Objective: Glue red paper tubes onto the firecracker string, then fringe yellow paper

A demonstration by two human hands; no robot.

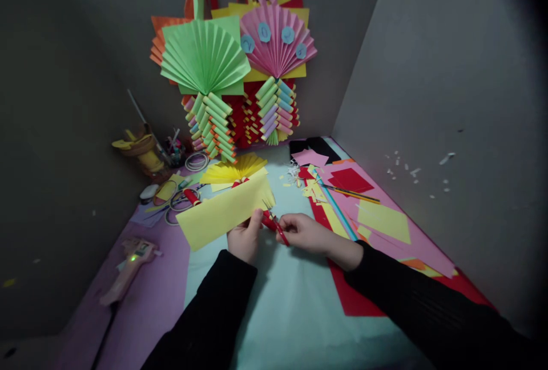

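My left hand (245,238) pinches a yellow paper sheet (218,216) near its right end, thumb on top. Thin cut strips fringe the right end of that sheet. My right hand (302,232) is closed round the red handles of a pair of scissors (280,232), whose blades point up and left at the fringed edge. Both hands are raised over the pale green tabletop (282,301). Just behind the sheet lies a folded yellow paper fan (235,170), partly covered by it.
Pleated paper fan decorations, one green (205,56) and one pink (278,36), hang at the back. A pink glue gun (131,270) lies at left near rolls of tape (183,200). Coloured paper (383,218), a pencil (353,193) and paper scraps (314,190) lie at right.
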